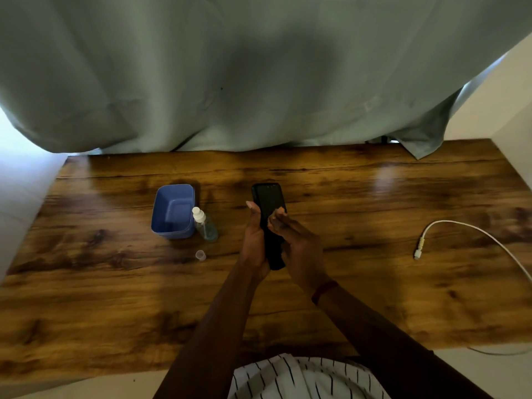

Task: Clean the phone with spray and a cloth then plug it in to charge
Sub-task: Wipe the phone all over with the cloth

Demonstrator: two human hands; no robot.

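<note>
My left hand (254, 240) grips a black phone (267, 197) from its left side and holds it above the wooden table (374, 298), screen facing me. My right hand (299, 243) lies across the lower screen, its fingertips pressing what looks like a small dark cloth (280, 211) against the glass. Most of the cloth is hidden under the fingers. A clear spray bottle (205, 224) with a white nozzle stands left of the phone, and its small clear cap (200, 255) lies in front of it. At the right, a white charging cable (449, 224) lies with its plug end (418, 251) free.
A blue plastic box (157, 208) stands open beside the spray bottle. A grey-green curtain (259, 82) hangs along the table's far edge. White walls close in on both sides. The cable runs off the table's right edge.
</note>
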